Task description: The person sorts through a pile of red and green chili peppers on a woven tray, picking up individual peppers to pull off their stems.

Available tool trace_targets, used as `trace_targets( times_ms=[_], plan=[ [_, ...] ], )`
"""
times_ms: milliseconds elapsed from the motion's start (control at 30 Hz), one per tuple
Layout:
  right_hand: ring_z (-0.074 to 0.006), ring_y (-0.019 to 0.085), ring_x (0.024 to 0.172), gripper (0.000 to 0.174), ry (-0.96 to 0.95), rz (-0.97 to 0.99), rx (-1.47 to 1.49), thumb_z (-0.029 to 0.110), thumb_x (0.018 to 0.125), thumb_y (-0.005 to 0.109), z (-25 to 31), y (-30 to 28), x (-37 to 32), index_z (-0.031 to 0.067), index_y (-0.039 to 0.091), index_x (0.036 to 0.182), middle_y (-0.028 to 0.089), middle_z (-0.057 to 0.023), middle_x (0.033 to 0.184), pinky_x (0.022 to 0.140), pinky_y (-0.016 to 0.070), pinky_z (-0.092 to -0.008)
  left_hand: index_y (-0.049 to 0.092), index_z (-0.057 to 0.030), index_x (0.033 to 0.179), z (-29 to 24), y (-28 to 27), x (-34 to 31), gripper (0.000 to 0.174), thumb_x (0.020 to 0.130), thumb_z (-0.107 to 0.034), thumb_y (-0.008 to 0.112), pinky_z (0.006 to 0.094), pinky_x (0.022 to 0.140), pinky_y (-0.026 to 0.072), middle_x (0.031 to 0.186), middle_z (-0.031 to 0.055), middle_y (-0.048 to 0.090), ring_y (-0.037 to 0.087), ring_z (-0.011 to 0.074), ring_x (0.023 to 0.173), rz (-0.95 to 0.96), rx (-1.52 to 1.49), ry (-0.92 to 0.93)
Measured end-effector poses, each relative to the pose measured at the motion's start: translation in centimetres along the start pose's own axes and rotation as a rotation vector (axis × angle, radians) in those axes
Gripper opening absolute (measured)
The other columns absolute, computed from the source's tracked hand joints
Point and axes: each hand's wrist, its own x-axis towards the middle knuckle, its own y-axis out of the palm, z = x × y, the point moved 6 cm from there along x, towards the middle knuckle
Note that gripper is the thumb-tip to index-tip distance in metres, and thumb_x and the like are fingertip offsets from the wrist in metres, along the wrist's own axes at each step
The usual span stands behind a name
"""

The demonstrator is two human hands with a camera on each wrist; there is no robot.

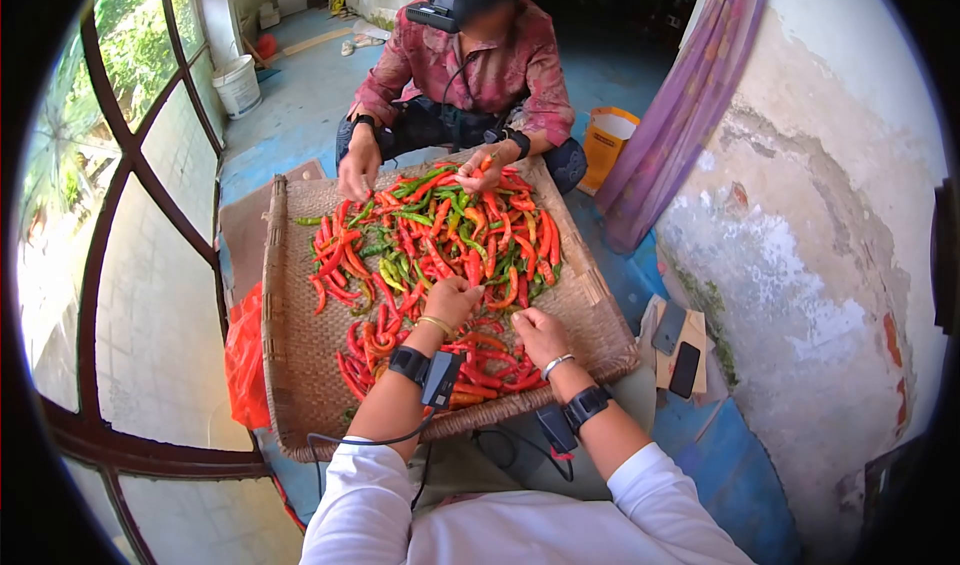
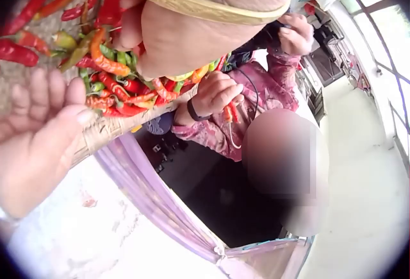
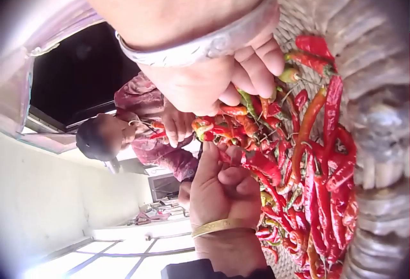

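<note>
Woven tan basketwork forms a broad, shallow tray (image 1: 270, 345), which holds slender chili peppers (image 1: 437, 255): red and green ones mixed towards its far side, mostly red ones along its near edge. Its low rim probably keeps them gathered within reach of both people. Over the middle of the tray, the left hand (image 1: 455, 303), wearing a gold-coloured bangle, pinches a glossy red pepper (image 3: 261, 165) between thumb and fingers; a fingertip hold seems enough for something so slim. Beside it, the right hand (image 1: 541, 337), with a silver-coloured bangle, has its fingers apart and loosely bent, holding nothing visible. Across the tray, a person in a pink patterned shirt (image 1: 540, 70) holds small orange-red peppers (image 2: 232, 112) in one hand.

The tray's surface is coarse and plaited, its rim bound. Left of it are a crumpled red plastic bag (image 1: 247, 360) and dark-framed windows (image 1: 130, 145); beyond, a white bucket (image 1: 237, 87) on the worn blue floor (image 1: 290, 75). Right of it hangs a sheer purple curtain (image 1: 680, 115) by a peeling pale wall (image 1: 780, 245), with a black phone (image 1: 685, 369) nearby.
</note>
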Motion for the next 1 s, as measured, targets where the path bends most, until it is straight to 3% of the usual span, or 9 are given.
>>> trace_targets(
  times_ms=[367,467,667,700,767,833,867,933,1000],
  plan=[
    [-0.0141,0.052,0.056,0.029,-0.005,0.049,0.11,0.029,0.078,0.049,-1.7,0.5,0.6,0.0004,0.055,0.074,0.053,-0.01,0.057,0.051,0.0401,-0.0298,0.055,-0.0012,0.078,-1.3,6.2,-4.4,0.016,0.075,-0.017,0.058,0.0189,0.042,0.0388,0.058,-0.0001,0.052,0.047,0.0059,0.048,0.473,-0.028,0.062],
    [-0.0051,0.045,0.058,0.022,-0.106,-0.002,0.04,0.024,0.081,0.048,-1.8,0.3,0.9,0.0026,0.055,0.079,0.051,-0.0015,0.063,0.051,0.0383,-0.0197,0.057,0.0001,0.082,-0.5,6.6,-4.6,0.017,0.073,-0.015,0.057,0.0222,0.047,0.0421,0.06,0.0022,0.056,0.051,0.0084,0.051,0.579,0.115,0.009],
    [-0.0117,0.048,0.046,0.022,0.081,0.077,-0.08,0.024,0.081,0.047,1.4,0.3,-1.0,0.0042,0.054,0.076,0.051,-0.0038,0.054,0.047,0.04,-0.0264,0.055,-0.0039,0.094,0.0,3.0,-1.7,0.024,0.072,-0.012,0.057,0.0265,0.057,0.0462,0.076,0.0082,0.059,0.057,0.0158,0.061,0.116,-0.139,0.09],
    [-0.0234,0.05,0.054,0.026,-0.035,0.068,-0.2,0.027,0.08,0.047,1.7,0.5,-1.0,0.003,0.053,0.072,0.052,-0.0109,0.058,0.051,0.0402,-0.0326,0.055,-0.0039,0.094,-0.7,2.9,-1.9,0.024,0.072,-0.012,0.057,0.0265,0.057,0.0462,0.076,0.0082,0.059,0.057,0.0158,0.061,0.115,-0.138,0.089],
    [-0.0351,0.052,0.062,0.03,-0.15,0.059,-0.318,0.03,0.079,0.046,1.7,0.7,-0.6,0.0017,0.052,0.069,0.053,-0.0181,0.062,0.056,0.0405,-0.0389,0.054,-0.0055,0.097,-6.1,1.8,-4.4,0.028,0.069,-0.008,0.056,0.03,0.062,0.0468,0.085,0.0102,0.056,0.057,0.0239,0.071,-0.247,0.513,0.72],
    [-0.0365,0.051,0.063,0.033,-0.069,0.073,-0.181,0.032,0.08,0.044,0.5,0.8,-0.2,0.0011,0.053,0.072,0.053,-0.0192,0.063,0.057,0.0398,-0.0399,0.054,-0.0063,0.096,-5.1,2.8,-4.1,0.029,0.068,-0.009,0.056,0.0322,0.066,0.0458,0.091,0.0119,0.054,0.055,0.0269,0.078,-0.055,0.574,0.723],
    [-0.0365,0.051,0.063,0.033,-0.068,0.073,-0.182,0.032,0.08,0.044,0.0,0.8,0.0,0.0011,0.053,0.072,0.053,-0.0192,0.063,0.057,0.0398,-0.0399,0.054,-0.0071,0.096,-4.4,3.9,-4.1,0.029,0.066,-0.009,0.056,0.0345,0.069,0.0448,0.098,0.0135,0.051,0.052,0.0298,0.085,0.134,0.63,0.723],
    [-0.0115,0.046,0.041,0.037,-0.145,-0.046,-0.111,0.031,0.084,0.039,0.5,0.2,0.1,0.0,0.056,0.075,0.049,-0.0047,0.049,0.042,0.0379,-0.0232,0.054,-0.0076,0.096,-4.5,4.1,-4.6,0.03,0.066,-0.012,0.057,0.0349,0.068,0.0451,0.093,0.0129,0.053,0.053,0.029,0.082,0.206,0.686,0.705],
    [-0.011,0.045,0.04,0.037,-0.074,-0.062,0.026,0.031,0.085,0.038,1.2,-0.4,-0.4,-0.0005,0.056,0.076,0.048,-0.0042,0.049,0.041,0.0371,-0.0236,0.054,-0.0081,0.095,-4.5,4.5,-4.8,0.03,0.066,-0.014,0.057,0.0354,0.066,0.0453,0.089,0.0123,0.055,0.054,0.0281,0.079,0.279,0.741,0.684]
  ],
)
